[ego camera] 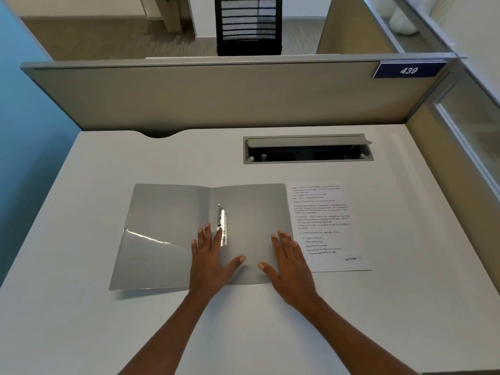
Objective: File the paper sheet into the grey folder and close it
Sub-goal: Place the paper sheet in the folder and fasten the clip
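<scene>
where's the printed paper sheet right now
In the head view, the white printed paper sheet lies flat on the desk, right of the open grey plastic folder, just beyond the right hand.

Under my palms the grey folder is glossy plastic, its clip shiny metal; the sheet matt paper.

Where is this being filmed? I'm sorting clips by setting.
Most likely an office cubicle: a partition wall with a number plate reading 439, a desk with a cable hatch, and a mesh chair beyond.
</scene>
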Available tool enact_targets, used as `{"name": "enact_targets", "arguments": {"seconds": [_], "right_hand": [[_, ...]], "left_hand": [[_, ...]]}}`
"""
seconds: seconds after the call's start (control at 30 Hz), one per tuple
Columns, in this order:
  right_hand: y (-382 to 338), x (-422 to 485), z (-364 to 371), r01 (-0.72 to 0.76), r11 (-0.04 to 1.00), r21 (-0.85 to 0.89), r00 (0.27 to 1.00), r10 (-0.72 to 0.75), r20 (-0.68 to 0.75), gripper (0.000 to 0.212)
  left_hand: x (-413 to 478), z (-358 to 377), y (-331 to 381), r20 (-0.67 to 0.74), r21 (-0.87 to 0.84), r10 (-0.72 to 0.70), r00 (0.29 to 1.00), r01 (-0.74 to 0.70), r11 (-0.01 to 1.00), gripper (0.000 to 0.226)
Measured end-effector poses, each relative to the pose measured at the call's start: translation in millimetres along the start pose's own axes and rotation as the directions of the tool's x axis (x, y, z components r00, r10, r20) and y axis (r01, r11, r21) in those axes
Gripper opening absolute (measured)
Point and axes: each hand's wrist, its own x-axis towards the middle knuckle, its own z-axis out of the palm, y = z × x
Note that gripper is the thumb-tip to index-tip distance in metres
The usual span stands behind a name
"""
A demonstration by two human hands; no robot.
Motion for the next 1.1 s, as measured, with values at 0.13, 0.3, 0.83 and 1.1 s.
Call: {"name": "enact_targets", "arguments": {"seconds": [0.13, 0.3, 0.83, 1.1], "right_hand": [[37, -3, -28, -0.151, 0.988, 0.028, 0.985, 0.153, -0.076, 0.079], [88, -11, -56, -0.37, 0.923, 0.105, 0.92, 0.38, -0.096, 0.071], [133, -22, -68, -0.619, 0.765, 0.178, 0.752, 0.642, -0.148, 0.064], [136, -21, -71, -0.6, 0.764, 0.239, 0.745, 0.642, -0.181, 0.062]], "left_hand": [[9, 13, 49, 0.018, -0.083, 0.109, 0.994, -0.107, 0.991, 0.103], [13, 47, 114, 0.184, -0.07, 0.323, 0.928, -0.316, 0.946, 0.093], [36, 101, 151, 0.49, 0.173, 0.322, 0.81, -0.453, 0.875, 0.104], [37, 102, 149, 0.501, 0.197, 0.319, 0.804, -0.465, 0.863, 0.103]]}}
